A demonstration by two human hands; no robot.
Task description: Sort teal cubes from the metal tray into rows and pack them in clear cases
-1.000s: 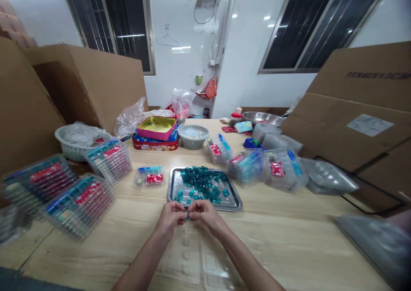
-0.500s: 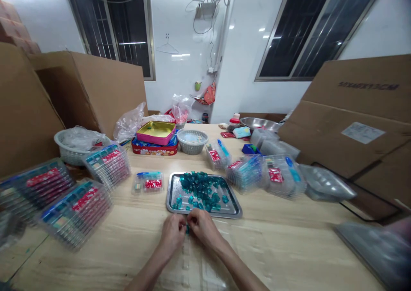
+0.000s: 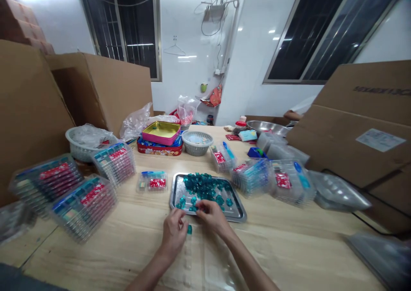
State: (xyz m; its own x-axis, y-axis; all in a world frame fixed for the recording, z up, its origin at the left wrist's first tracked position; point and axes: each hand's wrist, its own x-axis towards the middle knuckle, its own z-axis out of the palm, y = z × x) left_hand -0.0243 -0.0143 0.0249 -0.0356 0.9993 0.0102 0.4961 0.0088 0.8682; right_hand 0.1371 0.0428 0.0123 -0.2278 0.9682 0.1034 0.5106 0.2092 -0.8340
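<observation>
A metal tray (image 3: 237, 214) holds a heap of translucent teal plastic gems (image 3: 202, 185), a few lying loose at its near side. My right hand (image 3: 212, 217) reaches over the tray's near rim, fingertips pinched at a gem there; the fingers partly hide it. Just in front of the tray is my left hand (image 3: 175, 232), thumb and fingers drawn together; what they hold, if anything, is hidden. Beside its fingertips a single teal gem (image 3: 189, 229) sits at the top of a clear plastic case (image 3: 218, 267), which lies on the table between my forearms.
Stacks of filled clear cases (image 3: 85, 207) stand at left, more (image 3: 252, 177) at right. One filled case (image 3: 152, 182) lies left of the tray. Behind are a grey basket (image 3: 197, 147) and a pink tin (image 3: 160, 139). Cardboard boxes (image 3: 362, 124) flank the table. Another person's arm (image 3: 293, 115) shows at back right.
My right hand has moved from beside my left hand up to the tray's near edge. My left hand stays near the case, and the gem beside it is now uncovered. The view has shifted slightly.
</observation>
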